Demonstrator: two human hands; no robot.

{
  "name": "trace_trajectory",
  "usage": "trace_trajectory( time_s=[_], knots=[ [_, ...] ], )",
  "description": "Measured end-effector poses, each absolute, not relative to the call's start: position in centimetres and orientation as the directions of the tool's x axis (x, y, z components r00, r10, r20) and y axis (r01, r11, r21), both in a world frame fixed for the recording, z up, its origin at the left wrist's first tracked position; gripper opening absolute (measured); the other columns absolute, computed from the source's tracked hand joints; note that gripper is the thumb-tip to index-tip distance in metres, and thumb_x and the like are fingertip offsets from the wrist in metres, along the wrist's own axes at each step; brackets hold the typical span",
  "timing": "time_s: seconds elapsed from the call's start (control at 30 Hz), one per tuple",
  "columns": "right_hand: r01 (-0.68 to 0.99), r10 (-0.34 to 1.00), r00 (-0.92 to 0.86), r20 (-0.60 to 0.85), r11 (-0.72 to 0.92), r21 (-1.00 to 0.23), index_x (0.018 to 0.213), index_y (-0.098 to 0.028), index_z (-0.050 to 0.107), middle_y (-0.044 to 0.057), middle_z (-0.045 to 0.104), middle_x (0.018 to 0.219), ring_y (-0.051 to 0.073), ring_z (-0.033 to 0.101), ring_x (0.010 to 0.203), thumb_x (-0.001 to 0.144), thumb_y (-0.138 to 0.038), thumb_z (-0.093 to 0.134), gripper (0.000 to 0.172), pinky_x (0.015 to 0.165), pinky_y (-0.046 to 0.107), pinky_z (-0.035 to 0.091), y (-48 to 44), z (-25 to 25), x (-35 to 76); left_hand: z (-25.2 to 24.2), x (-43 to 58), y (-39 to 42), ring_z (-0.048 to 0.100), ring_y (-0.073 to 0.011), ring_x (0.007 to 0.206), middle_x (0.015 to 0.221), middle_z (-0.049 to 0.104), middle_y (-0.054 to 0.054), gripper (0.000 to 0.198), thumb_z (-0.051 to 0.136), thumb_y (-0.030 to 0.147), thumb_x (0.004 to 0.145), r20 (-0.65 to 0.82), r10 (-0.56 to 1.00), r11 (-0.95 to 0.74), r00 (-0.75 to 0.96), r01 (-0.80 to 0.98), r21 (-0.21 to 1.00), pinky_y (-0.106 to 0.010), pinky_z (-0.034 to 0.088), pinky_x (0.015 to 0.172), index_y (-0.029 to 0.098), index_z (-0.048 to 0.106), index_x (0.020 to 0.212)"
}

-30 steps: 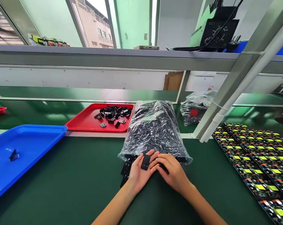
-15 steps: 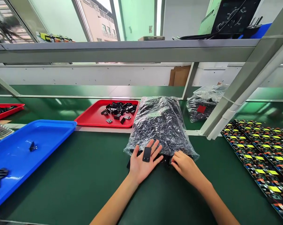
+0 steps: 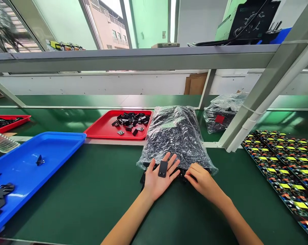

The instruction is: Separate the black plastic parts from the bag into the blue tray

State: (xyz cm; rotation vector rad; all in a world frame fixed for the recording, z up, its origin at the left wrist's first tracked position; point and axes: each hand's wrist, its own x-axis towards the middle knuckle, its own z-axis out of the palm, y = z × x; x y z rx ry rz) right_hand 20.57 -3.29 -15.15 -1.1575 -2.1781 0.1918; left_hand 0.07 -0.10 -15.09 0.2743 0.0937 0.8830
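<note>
Left hand (image 3: 157,178) palm up, fingers spread, flat on the tabletop (image 3: 92,194). One flat black part (image 3: 163,168) lies loose across its fingers, not gripped. The hand sits at the near, open end of the clear plastic bag (image 3: 176,136), which is full of the same black parts.

Right hand (image 3: 202,178) just beside it, knuckles up, fingertips curled into the bag mouth among the parts. Can't tell if it's pinching one.

Red tray (image 3: 102,129) behind-left of the bag holds a small pile of black parts. Blue tray (image 3: 21,160) at far left has a few more. Second bag (image 3: 222,112) behind-right carries a red label (image 3: 219,118), too small to read. Circuit boards (image 3: 284,160) in rows at right. Machine (image 3: 248,20) up on the shelf (image 3: 133,58); its dial markings are too blurred to read.
</note>
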Motion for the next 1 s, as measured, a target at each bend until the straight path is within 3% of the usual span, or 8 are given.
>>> trace_trajectory(
  time_s=[0.1, 0.2, 0.3, 0.37, 0.6, 0.77, 0.9, 1.0],
  knots=[
    [0.604, 0.667, -0.341, 0.663, 0.696, -0.389, 0.082, -0.019, 0.052, 0.002, 0.057, 0.075, 0.013, 0.051, 0.070, 0.089, -0.012, 0.047, 0.011, 0.067, 0.028, 0.046, -3.9, -15.1, 19.4, -15.1, 0.3, -0.2, 0.021, -0.0281, 0.137, 0.148, 0.029, -0.010, 0.060, 0.029, 0.048, 0.091, 0.000, 0.770, 0.613, 0.638, -0.739, 0.281, -0.046, 0.016, 0.110, 0.018, 0.026, 0.143],
    [0.615, 0.514, -0.342, 0.787, 0.756, -0.226, 0.087, -0.016, 0.055, 0.005, 0.060, 0.078, 0.015, 0.053, 0.073, 0.087, -0.007, 0.048, 0.011, 0.066, 0.029, 0.048, -4.5, -15.5, 18.1, -15.1, 0.7, -0.6, 0.021, -0.0290, 0.137, 0.148, 0.029, -0.011, 0.061, 0.026, 0.049, 0.091, -0.032, 0.736, 0.657, 0.677, -0.701, 0.279, -0.048, 0.018, 0.108, 0.017, 0.025, 0.144],
    [0.617, 0.410, -0.453, 0.791, 0.785, -0.053, 0.091, -0.014, 0.058, 0.008, 0.064, 0.080, 0.017, 0.058, 0.075, 0.085, -0.004, 0.047, 0.015, 0.068, 0.031, 0.050, -4.7, -16.0, 17.1, -14.9, 1.0, -1.1, 0.023, -0.0302, 0.136, 0.148, 0.029, -0.012, 0.063, 0.026, 0.051, 0.091, -0.034, 0.708, 0.682, 0.705, -0.671, 0.292, -0.047, 0.017, 0.108, 0.016, 0.026, 0.143],
    [0.613, 0.398, -0.490, 0.775, 0.790, -0.018, 0.096, -0.013, 0.058, 0.009, 0.066, 0.084, 0.018, 0.061, 0.080, 0.085, -0.003, 0.047, 0.018, 0.072, 0.033, 0.052, -4.7, -16.2, 16.8, -14.9, 1.1, -1.3, 0.025, -0.0310, 0.135, 0.147, 0.030, -0.012, 0.064, 0.027, 0.051, 0.091, -0.030, 0.719, 0.671, 0.694, -0.682, 0.292, -0.045, 0.017, 0.109, 0.014, 0.026, 0.143],
    [0.543, 0.421, -0.441, 0.793, 0.828, -0.138, 0.107, -0.015, 0.055, 0.010, 0.067, 0.102, 0.018, 0.061, 0.102, 0.086, -0.001, 0.038, 0.030, 0.089, 0.036, 0.052, -4.5, -16.3, 16.6, -15.3, 1.0, -1.0, 0.032, -0.0301, 0.133, 0.144, 0.035, -0.017, 0.065, 0.030, 0.047, 0.091, -0.018, 0.738, 0.653, 0.675, -0.707, 0.273, -0.044, 0.017, 0.109, 0.011, 0.020, 0.145],
    [0.577, 0.503, -0.456, 0.734, 0.795, -0.187, 0.113, -0.016, 0.050, 0.010, 0.063, 0.112, 0.019, 0.055, 0.111, 0.085, -0.002, 0.040, 0.032, 0.101, 0.048, 0.039, -4.5, -16.3, 17.1, -15.1, 0.8, -1.0, 0.028, -0.0298, 0.135, 0.145, 0.033, -0.016, 0.062, 0.027, 0.046, 0.091, -0.003, 0.728, 0.658, 0.685, -0.698, 0.282, -0.045, 0.016, 0.109, 0.012, 0.025, 0.143],
    [0.643, 0.580, -0.320, 0.749, 0.714, -0.279, 0.096, -0.017, 0.054, 0.007, 0.065, 0.090, 0.017, 0.060, 0.087, 0.087, -0.010, 0.046, 0.015, 0.087, 0.041, 0.045, -4.3, -15.5, 18.9, -14.2, 0.1, -0.7, 0.021, -0.0300, 0.137, 0.148, 0.028, -0.012, 0.060, 0.025, 0.047, 0.091, 0.023, 0.757, 0.621, 0.653, -0.729, 0.289, -0.053, 0.015, 0.107, 0.018, 0.023, 0.144],
    [0.709, 0.762, -0.341, 0.550, 0.593, -0.382, 0.080, -0.020, 0.054, 0.001, 0.058, 0.070, 0.015, 0.055, 0.067, 0.087, -0.024, 0.052, 0.008, 0.067, 0.031, 0.044, -4.0, -15.0, 20.7, -13.7, -0.6, -0.2, 0.018, -0.0285, 0.138, 0.149, 0.027, -0.010, 0.060, 0.025, 0.048, 0.091, 0.034, 0.784, 0.584, 0.620, -0.755, 0.298, -0.055, 0.015, 0.107, 0.021, 0.021, 0.144]
  ],
)
